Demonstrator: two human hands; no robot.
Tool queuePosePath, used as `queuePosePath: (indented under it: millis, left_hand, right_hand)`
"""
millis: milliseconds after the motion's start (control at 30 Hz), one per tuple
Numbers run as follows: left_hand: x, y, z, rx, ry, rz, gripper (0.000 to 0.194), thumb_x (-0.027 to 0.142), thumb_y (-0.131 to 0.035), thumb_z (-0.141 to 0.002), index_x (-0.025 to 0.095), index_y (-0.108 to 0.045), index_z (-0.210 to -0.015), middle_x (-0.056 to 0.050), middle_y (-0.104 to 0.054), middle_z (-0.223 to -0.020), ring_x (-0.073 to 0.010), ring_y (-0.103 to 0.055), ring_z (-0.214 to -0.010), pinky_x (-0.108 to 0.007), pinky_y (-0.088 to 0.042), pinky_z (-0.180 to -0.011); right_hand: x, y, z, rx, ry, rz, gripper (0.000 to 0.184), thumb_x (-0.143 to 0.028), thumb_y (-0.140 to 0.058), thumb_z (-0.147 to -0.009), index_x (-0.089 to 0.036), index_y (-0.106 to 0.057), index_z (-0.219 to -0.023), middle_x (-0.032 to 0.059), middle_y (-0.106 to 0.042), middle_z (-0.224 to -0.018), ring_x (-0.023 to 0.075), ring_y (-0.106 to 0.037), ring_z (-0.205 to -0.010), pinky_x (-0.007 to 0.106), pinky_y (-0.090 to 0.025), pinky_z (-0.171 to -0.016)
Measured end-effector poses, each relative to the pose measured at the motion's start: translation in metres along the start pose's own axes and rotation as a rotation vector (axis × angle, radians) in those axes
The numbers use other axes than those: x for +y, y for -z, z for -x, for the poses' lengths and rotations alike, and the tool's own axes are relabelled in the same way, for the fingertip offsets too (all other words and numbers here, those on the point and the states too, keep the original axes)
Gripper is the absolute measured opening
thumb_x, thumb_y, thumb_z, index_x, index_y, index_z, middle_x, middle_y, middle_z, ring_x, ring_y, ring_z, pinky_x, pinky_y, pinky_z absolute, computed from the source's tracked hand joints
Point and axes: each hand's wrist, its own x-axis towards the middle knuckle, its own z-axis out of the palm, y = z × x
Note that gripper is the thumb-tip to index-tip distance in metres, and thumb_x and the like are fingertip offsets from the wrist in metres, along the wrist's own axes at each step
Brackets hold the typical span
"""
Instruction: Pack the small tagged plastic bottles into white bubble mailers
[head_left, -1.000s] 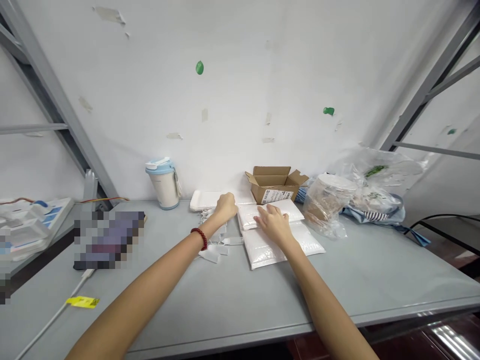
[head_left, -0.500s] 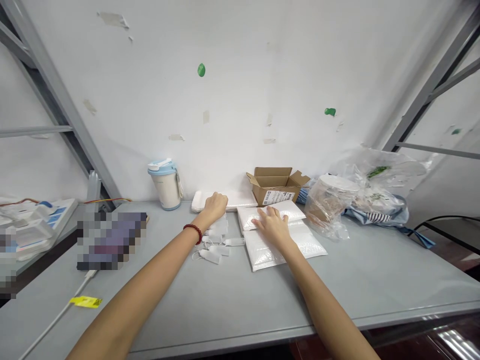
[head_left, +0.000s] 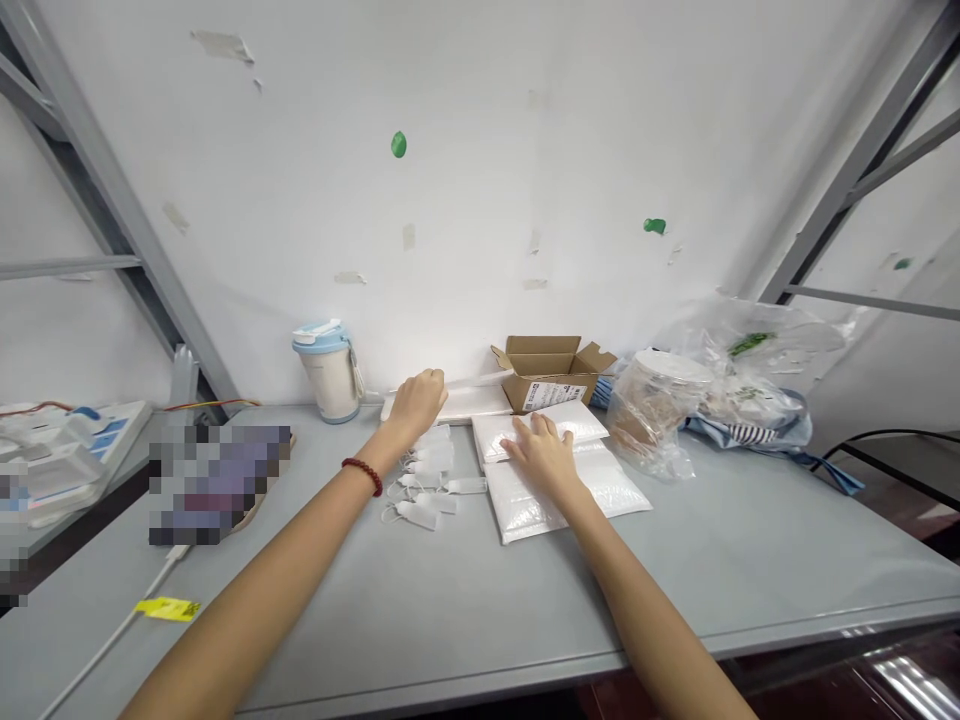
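My left hand (head_left: 417, 399), with a red bead bracelet on its wrist, is closed on the left end of a flat white packet (head_left: 469, 402) by the wall, whose upper layer is tilted up. My right hand (head_left: 541, 452) lies flat with fingers spread on two overlapping white padded packets (head_left: 600, 480) in the middle of the grey table (head_left: 465, 590). Several small white tags with strings (head_left: 427, 480) lie between my two hands.
An open cardboard box (head_left: 549, 372) stands behind the packets. A white cup with a blue lid (head_left: 327, 368) is at the back left. Clear plastic bags with a container (head_left: 697, 390) sit at the right. A cable with a yellow label (head_left: 166, 608) runs at the front left.
My left hand has moved back and left from above the tags to the flat packet by the wall and has raised its upper layer. My right hand has stayed on the padded packets.
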Motion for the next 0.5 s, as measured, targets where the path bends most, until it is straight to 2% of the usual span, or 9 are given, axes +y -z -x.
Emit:
queuePosePath:
  millis: [133,167,233,300,400,500]
  left_hand:
    - [-0.012,0.002,0.035,0.13,0.026,0.028,0.028,0.021,-0.029,-0.093,0.013,-0.055,-0.103,-0.013,-0.064,-0.104,-0.0227,-0.062,-0.095,-0.03,-0.045,-0.077]
    - [-0.017,-0.001,0.045,0.229,-0.004,0.089,0.026,0.022,-0.031,-0.093,0.014,-0.054,-0.103,-0.012,-0.064,-0.107,-0.0214,-0.062,-0.095,-0.029,-0.045,-0.078]
    - [-0.027,-0.008,0.064,0.391,-0.056,0.187,0.025,0.022,-0.034,-0.092,0.014,-0.053,-0.107,-0.012,-0.064,-0.11,-0.0202,-0.063,-0.095,-0.029,-0.047,-0.081]
    - [-0.035,-0.015,0.079,0.493,-0.052,0.237,0.025,0.022,-0.036,-0.092,0.014,-0.053,-0.109,-0.012,-0.065,-0.11,-0.0207,-0.063,-0.098,-0.031,-0.048,-0.084]
    - [-0.034,-0.02,0.093,0.552,-0.075,0.265,0.024,0.021,-0.039,-0.091,0.014,-0.055,-0.107,-0.012,-0.066,-0.11,-0.0207,-0.064,-0.099,-0.032,-0.051,-0.084]
    - [-0.018,-0.021,0.102,0.622,-0.249,0.315,0.023,0.014,-0.041,-0.089,0.015,-0.058,-0.104,-0.012,-0.065,-0.113,-0.0193,-0.061,-0.106,-0.03,-0.049,-0.091]
  right_hand:
    - [0.001,0.0,0.001,0.024,0.012,0.0,0.041,-0.043,-0.037,-0.091,-0.02,-0.05,-0.122,0.0182,-0.048,-0.128,0.0299,-0.042,-0.118,0.054,-0.036,-0.087]
    - [0.001,0.0,0.001,0.041,0.015,-0.005,0.041,-0.042,-0.037,-0.091,-0.019,-0.049,-0.124,0.0181,-0.047,-0.13,0.0302,-0.042,-0.119,0.054,-0.036,-0.087]
    - [-0.002,0.001,0.002,0.119,0.012,-0.029,0.044,-0.037,-0.035,-0.092,-0.017,-0.043,-0.13,0.018,-0.043,-0.136,0.0308,-0.038,-0.124,0.054,-0.036,-0.089]
    - [-0.009,0.004,0.005,0.252,0.033,-0.069,0.049,-0.033,-0.032,-0.093,-0.014,-0.032,-0.138,0.0182,-0.037,-0.142,0.0299,-0.033,-0.129,0.052,-0.036,-0.093]
    - [-0.026,0.012,0.013,0.433,0.182,-0.111,0.058,-0.036,-0.035,-0.092,-0.011,-0.022,-0.143,0.0184,-0.03,-0.146,0.0279,-0.025,-0.135,0.046,-0.035,-0.098]
    - [-0.043,0.018,0.022,0.468,0.35,-0.054,0.058,-0.033,-0.039,-0.091,-0.013,-0.023,-0.143,0.0172,-0.029,-0.147,0.0285,-0.023,-0.136,0.047,-0.033,-0.099]
